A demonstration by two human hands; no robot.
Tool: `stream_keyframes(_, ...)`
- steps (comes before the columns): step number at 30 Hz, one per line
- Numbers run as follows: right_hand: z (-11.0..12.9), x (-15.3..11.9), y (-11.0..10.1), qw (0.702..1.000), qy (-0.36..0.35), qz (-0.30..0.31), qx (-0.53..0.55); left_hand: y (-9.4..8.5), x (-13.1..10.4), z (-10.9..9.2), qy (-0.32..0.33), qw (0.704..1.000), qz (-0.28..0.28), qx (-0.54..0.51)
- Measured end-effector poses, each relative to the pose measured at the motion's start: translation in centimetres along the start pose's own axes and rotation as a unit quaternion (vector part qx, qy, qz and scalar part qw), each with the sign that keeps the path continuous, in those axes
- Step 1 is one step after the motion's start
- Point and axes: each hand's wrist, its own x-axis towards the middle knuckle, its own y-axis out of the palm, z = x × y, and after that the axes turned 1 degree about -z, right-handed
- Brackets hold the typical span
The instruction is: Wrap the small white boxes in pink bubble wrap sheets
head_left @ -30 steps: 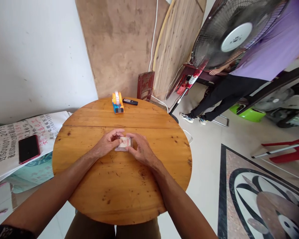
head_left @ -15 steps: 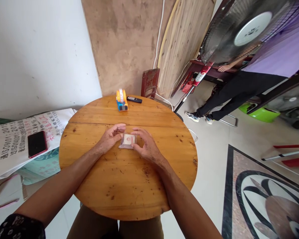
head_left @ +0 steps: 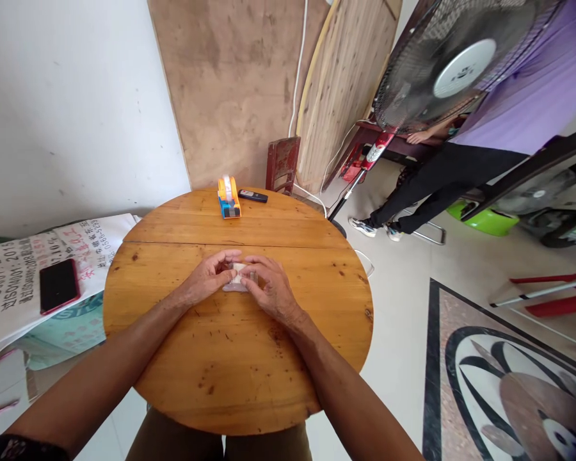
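Note:
A small clear plastic packet point(head_left: 237, 268) with a white face lies on the round wooden table point(head_left: 211, 346) in front of me. Both hands are on it, and their fingers cover much of it. My left hand point(head_left: 211, 276) grips its left side, thumb on top and fingers curled along the far edge. From the right, my right hand point(head_left: 270, 287) holds the packet with its thumb near the middle and its fingers bent over the far side. Both forearms rest against the tabletop.
An orange and blue tape dispenser point(head_left: 228, 198) and a black remote-like device point(head_left: 253, 196) sit at the table's far edge. A phone point(head_left: 59, 286) lies on printed sacks at left. At right stand a fan point(head_left: 463, 67) and a person in purple point(head_left: 532, 89).
Both hands have closed in on the packet from either side; their fingers now cover more of it. The view has shifted slightly, so the table appears a little further left.

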Motion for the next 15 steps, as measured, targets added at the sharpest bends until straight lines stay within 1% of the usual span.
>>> stream_keyframes(3,0.15,0.08,-0.01,1.0,0.012,-0.016,-0.007,-0.01,-0.1,-0.01,0.004,1.0,-0.001,0.019)
stream_keyframes(8,0.29,0.2,-0.31,0.999,0.031,-0.011,-0.009,-0.04,-0.14,0.15,0.003,1.0,-0.007,0.029)
stream_keyframes(15,0.5,0.12,-0.33,0.999,0.036,-0.015,0.012,0.07,-0.21,0.34,-0.005,1.0,-0.014,0.027)
